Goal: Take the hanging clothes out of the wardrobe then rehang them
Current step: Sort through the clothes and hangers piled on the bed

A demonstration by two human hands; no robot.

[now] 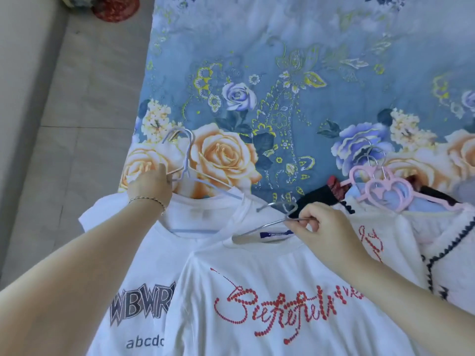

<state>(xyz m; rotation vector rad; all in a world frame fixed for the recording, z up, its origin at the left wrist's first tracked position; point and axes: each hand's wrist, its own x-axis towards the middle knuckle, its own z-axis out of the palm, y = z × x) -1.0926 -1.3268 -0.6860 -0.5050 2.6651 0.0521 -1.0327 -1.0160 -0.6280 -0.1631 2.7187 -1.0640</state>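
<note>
— Step in hand?

— Looks like picking up for the rehang. Grasping the blue hanger (189, 155) at its neck with the left grip (151, 186); pinching the silver hanger (259, 228) just under its hook with the right grip (316, 227).

— And the clothes?

— Lying flat toward the near edge of the bed (308, 60), all on hangers. WBWR tee (138, 299) by the left edge, on the blue hanger. Red-script tee (270, 304) partly over it, on the silver one. Cardigan (452, 242) and pink hangers (380, 191) toward the right edge.

— Next move?

— Probably lifting both hangers together, keeping the collars seated on the wire, then carrying them to the rail. Risks dragging the lower tee, given the overlap.

— Containers?

— No wardrobe in view, so nothing to say of what hangs inside.
</note>
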